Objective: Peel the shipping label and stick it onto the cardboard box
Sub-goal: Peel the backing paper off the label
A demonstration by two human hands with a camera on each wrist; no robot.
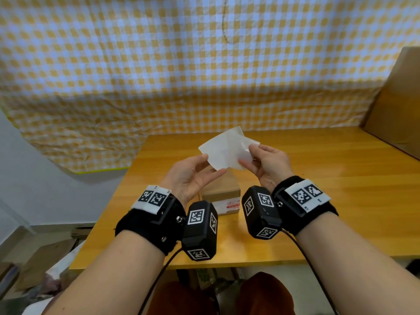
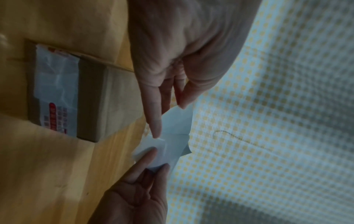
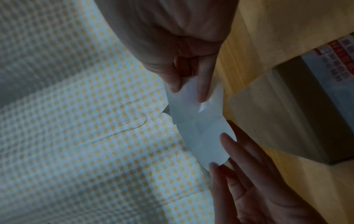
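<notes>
I hold a white shipping label sheet (image 1: 223, 147) in the air above a small cardboard box (image 1: 221, 192) on the wooden table (image 1: 341, 192). My left hand (image 1: 212, 164) pinches the sheet's left edge, thumb on top and straight fingers beneath. My right hand (image 1: 246, 155) pinches its right corner, where a thin glossy layer stands apart from the sheet. The left wrist view shows the sheet (image 2: 176, 136) between the left hand (image 2: 169, 119) and right hand (image 2: 160, 158), with the box (image 2: 114, 97) beside them. The right wrist view shows the sheet (image 3: 203, 131), the right hand (image 3: 188, 94) and left hand (image 3: 220, 151).
An old white and red label (image 1: 228, 206) covers the small box's near side. A large cardboard box (image 1: 400, 105) stands at the table's back right. A yellow checkered cloth (image 1: 181, 64) hangs behind the table. Bags and boxes lie on the floor at the left.
</notes>
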